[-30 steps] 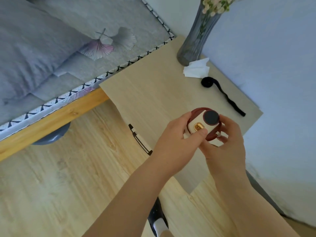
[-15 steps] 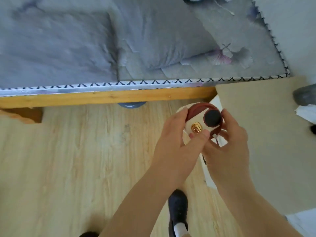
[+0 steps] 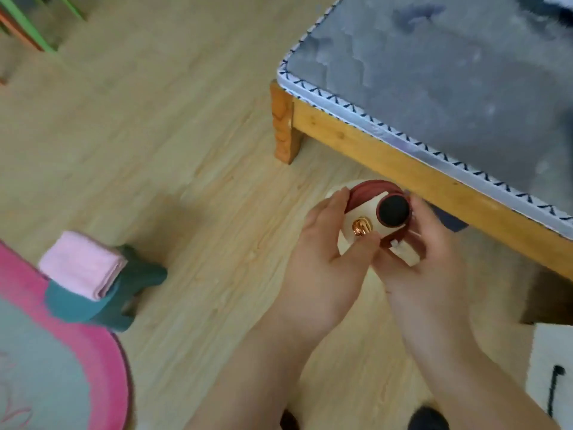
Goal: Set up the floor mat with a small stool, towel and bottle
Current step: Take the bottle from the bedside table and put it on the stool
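Note:
Both hands hold a bottle (image 3: 376, 212) seen from above: a cream and dark red lid with a black round button and a gold clasp. My left hand (image 3: 325, 262) wraps its left side, thumb near the clasp. My right hand (image 3: 424, 262) grips the right side. At the lower left lies a round floor mat (image 3: 65, 361) with a pink rim and grey-green middle. A small dark green stool (image 3: 124, 293) stands at the mat's edge, partly on it. A folded pink towel (image 3: 82, 265) rests on top of the stool.
A wooden bed frame (image 3: 403, 169) with a grey mattress (image 3: 449, 72) fills the upper right. A white item with a black cord (image 3: 552, 377) sits at the right edge. Green and orange frame legs (image 3: 28, 26) stand at the top left. Light wood floor (image 3: 170, 119) lies between.
The view has swung left, away from the bedside table and vase, so the mat, stool and towel have come into sight. Both hands still hold the bottle the same way.

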